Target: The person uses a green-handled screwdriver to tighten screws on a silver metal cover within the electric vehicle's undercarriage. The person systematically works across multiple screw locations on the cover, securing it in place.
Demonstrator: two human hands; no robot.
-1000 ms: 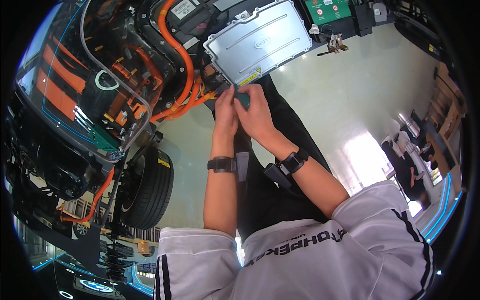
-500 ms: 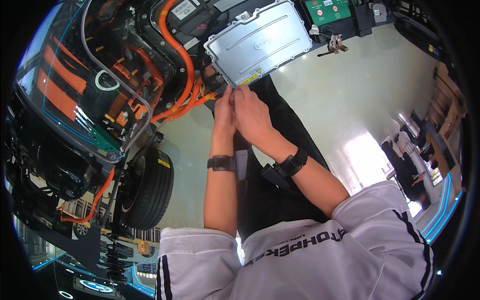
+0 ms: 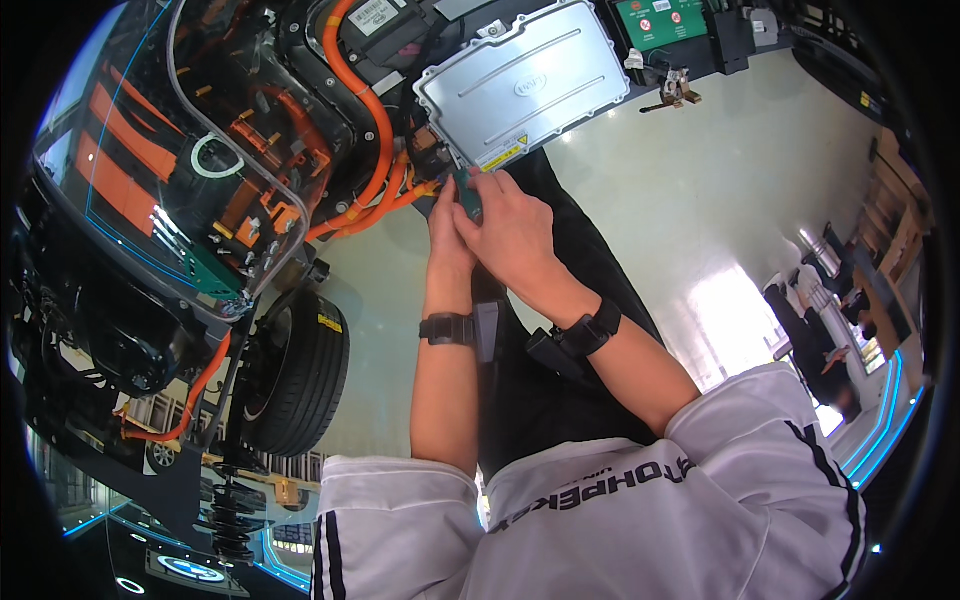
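Observation:
Both my hands meet at the near left corner of a silver metal box [image 3: 530, 85] with a ribbed lid. Between them shows a small dark green piece [image 3: 468, 198], its kind too covered to tell. My left hand [image 3: 449, 232] is closed along the left side of this piece, fingers pointing up toward the box. From the right, my right hand [image 3: 510, 222] has its fingers curled and closed over the piece's upper end. Orange cables [image 3: 405, 197] run up to just left of my fingertips, and their ends are partly hidden.
A clear cover [image 3: 285, 195] with a bent edge encloses black and orange parts at left. Below it stands a tyre [image 3: 300, 375]. A green labelled block [image 3: 660, 22] lies beyond the silver box. A small metal bracket [image 3: 675, 92] sits at its right.
The dark green piece has come into sight between my hands. My right hand has shifted slightly right, opening a gap between the hands. The whole view has moved a little.

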